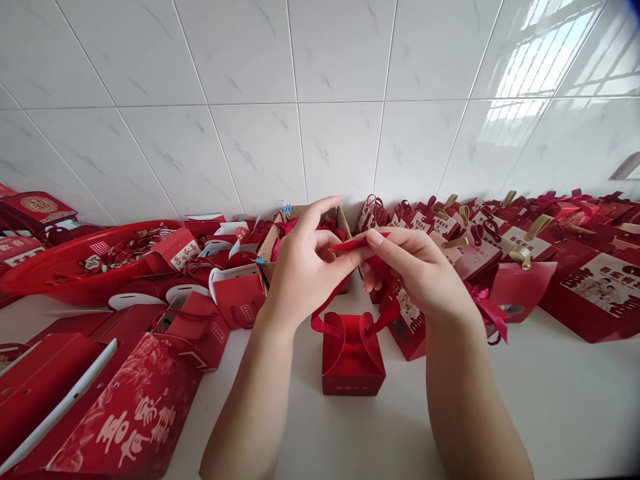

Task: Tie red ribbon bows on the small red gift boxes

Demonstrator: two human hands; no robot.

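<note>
A small red gift box [354, 363] stands on the white table in front of me, its curved top flaps raised. Red ribbon [325, 325] threads through the flaps and rises on both sides to my hands. My left hand [313, 263] pinches the ribbon between thumb and fingers, with the index finger raised. Against it, my right hand [407, 263] grips the ribbon too, thumb on top. Both hands meet above the box. The ribbon between the fingers is partly hidden.
At the left are a red plastic basket [90, 290] of small packets and several red boxes [135, 407]. An open carton [345, 227] stands behind my hands. Rows of decorated gift boxes [600, 287] fill the right, before a tiled wall [340, 53].
</note>
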